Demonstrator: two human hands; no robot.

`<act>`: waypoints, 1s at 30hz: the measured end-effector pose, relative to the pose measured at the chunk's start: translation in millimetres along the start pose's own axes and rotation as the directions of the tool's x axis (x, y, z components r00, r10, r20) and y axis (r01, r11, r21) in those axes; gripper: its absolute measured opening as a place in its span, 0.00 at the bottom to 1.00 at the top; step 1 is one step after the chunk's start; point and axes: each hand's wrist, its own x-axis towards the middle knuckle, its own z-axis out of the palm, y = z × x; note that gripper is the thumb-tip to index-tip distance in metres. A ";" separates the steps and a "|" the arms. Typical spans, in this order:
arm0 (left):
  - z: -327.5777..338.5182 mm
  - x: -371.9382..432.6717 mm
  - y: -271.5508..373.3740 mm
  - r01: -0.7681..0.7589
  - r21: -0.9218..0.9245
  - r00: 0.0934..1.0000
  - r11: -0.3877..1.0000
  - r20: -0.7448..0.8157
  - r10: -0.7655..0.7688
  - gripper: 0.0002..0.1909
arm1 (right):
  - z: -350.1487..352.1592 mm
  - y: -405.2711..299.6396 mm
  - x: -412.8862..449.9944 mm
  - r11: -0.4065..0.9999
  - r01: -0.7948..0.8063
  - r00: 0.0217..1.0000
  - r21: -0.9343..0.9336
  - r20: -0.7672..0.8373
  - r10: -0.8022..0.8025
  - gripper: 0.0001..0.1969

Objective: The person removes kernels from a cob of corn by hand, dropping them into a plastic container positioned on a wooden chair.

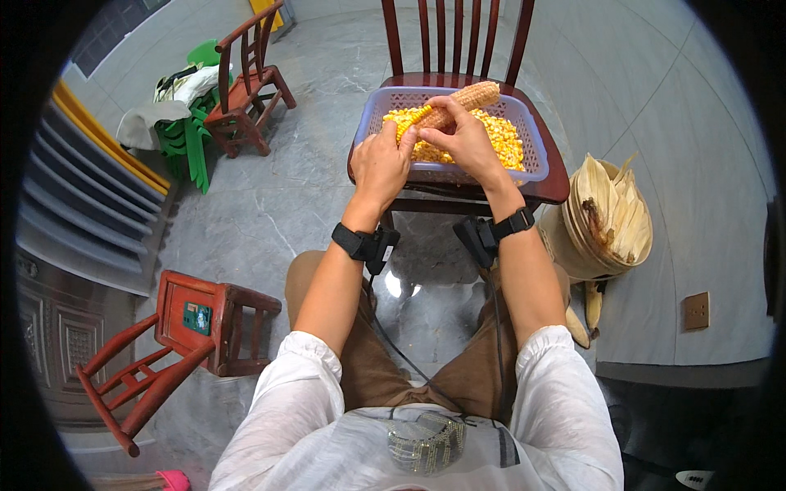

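Observation:
Both of my hands hold one ear of corn [470, 99] over a lavender plastic basket [538, 153]. Most of the ear is a bare cob, and some rows of yellow kernels stay on its near left side. My left hand [385, 153] grips the near end, its thumb at the kernels. Fingers of my right hand [463, 132] curl over the middle of the cob, with the thumb close to my left thumb. Loose yellow kernels [502, 138] fill the basket's bottom. The basket rests on the seat of a dark red wooden chair [548, 184].
A round bin [562, 248] holding dry corn husks [620, 215] stands right, against the wall, with ears on the floor beside it. Small red wooden chairs [190, 307] stand left, near stacked green plastic stools [198, 147]. Black cables run from my wrist straps.

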 end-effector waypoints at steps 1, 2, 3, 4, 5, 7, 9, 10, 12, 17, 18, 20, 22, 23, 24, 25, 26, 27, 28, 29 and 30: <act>-0.4 0.8 0.3 0.023 -0.001 1.000 1.000 0.014 -0.023 0.21 | 0.3 -0.2 0.3 1.000 0.002 1.000 0.009 -0.001 -0.002 0.23; -0.9 1.5 0.9 0.047 -0.002 0.998 0.999 0.029 -0.047 0.22 | 0.5 0.1 0.5 1.000 0.006 1.000 0.023 0.000 -0.006 0.23; -1.5 1.9 1.6 0.072 0.000 0.996 0.997 0.043 -0.072 0.22 | 0.4 0.8 0.7 1.000 0.005 1.000 0.021 0.004 -0.005 0.22; -2.4 2.2 2.1 0.081 -0.019 0.996 0.997 0.051 -0.080 0.22 | 0.3 1.7 0.9 1.000 0.007 1.000 0.024 0.008 -0.007 0.22; -3.5 2.6 2.5 0.091 -0.036 0.994 0.995 0.058 -0.089 0.23 | 0.2 2.7 0.8 1.000 0.001 1.000 0.026 0.013 -0.001 0.22; -6.0 3.5 3.1 0.112 -0.071 0.992 0.991 0.074 -0.107 0.24 | 0.4 4.8 0.5 0.997 0.007 1.000 0.071 0.026 -0.009 0.22; -8.5 4.5 4.1 0.137 -0.106 0.987 0.985 0.095 -0.127 0.25 | 0.3 6.4 0.2 0.994 0.008 1.000 0.108 0.026 -0.011 0.22; -9.7 5.1 4.6 0.149 -0.112 0.985 0.983 0.103 -0.137 0.25 | 0.7 6.8 0.0 0.992 0.010 1.000 0.123 0.021 -0.012 0.22; -11.8 5.6 5.1 0.182 -0.120 0.977 0.976 0.131 -0.166 0.26 | 0.8 7.0 0.2 0.990 0.000 1.000 0.144 0.022 -0.003 0.22; -13.8 4.7 2.0 0.143 -0.174 0.983 0.974 0.137 -0.120 0.23 | -0.6 6.3 2.6 0.994 0.043 0.999 0.098 -0.010 -0.042 0.22; -13.1 4.3 0.6 0.125 -0.176 0.986 0.976 0.129 -0.103 0.22 | -0.7 6.5 3.2 0.995 0.039 0.999 0.095 -0.004 -0.038 0.22; -11.1 3.9 -3.0 0.086 -0.145 0.988 0.986 0.141 -0.065 0.21 | -0.5 6.8 4.0 0.995 0.029 1.000 0.090 0.008 -0.030 0.22; -8.5 3.6 -6.3 0.052 -0.141 0.989 0.989 0.143 -0.032 0.20 | -0.1 6.9 4.9 0.992 -0.010 1.000 0.125 0.028 0.007 0.23; -7.7 3.5 -8.2 0.041 -0.150 0.990 0.988 0.141 -0.019 0.20 | 0.0 6.7 5.3 0.989 -0.054 0.998 0.137 0.040 0.049 0.23; -7.0 3.6 -10.0 0.034 -0.158 0.990 0.987 0.142 -0.011 0.19 | 0.1 6.4 5.6 0.989 -0.029 0.999 0.143 0.037 0.024 0.23; -6.3 4.0 -11.5 0.024 -0.156 0.991 0.987 0.135 -0.003 0.19 | 0.0 6.0 5.8 0.989 -0.028 0.999 0.144 0.036 0.023 0.23; -5.5 4.6 -12.4 0.019 -0.154 0.991 0.988 0.132 0.001 0.19 | -0.8 5.5 5.9 0.989 -0.038 0.999 0.140 0.036 0.033 0.23; -4.7 5.0 -13.0 0.014 -0.153 0.992 0.988 0.126 0.006 0.19 | -2.2 5.2 5.9 0.978 -0.073 0.997 0.195 0.047 0.065 0.23; -4.5 4.7 -13.5 -0.005 -0.165 0.991 0.986 0.129 0.027 0.18 | -3.9 5.0 5.6 0.963 -0.119 0.992 0.243 0.061 0.107 0.23; -5.0 4.2 -14.2 -0.024 -0.178 0.991 0.984 0.127 0.047 0.18 | -4.7 5.0 5.3 0.940 -0.155 0.987 0.303 0.084 0.136 0.22; -6.0 3.6 -14.9 -0.043 -0.189 0.990 0.981 0.125 0.067 0.18 | -4.0 5.3 5.2 0.952 -0.143 0.989 0.271 0.068 0.130 0.23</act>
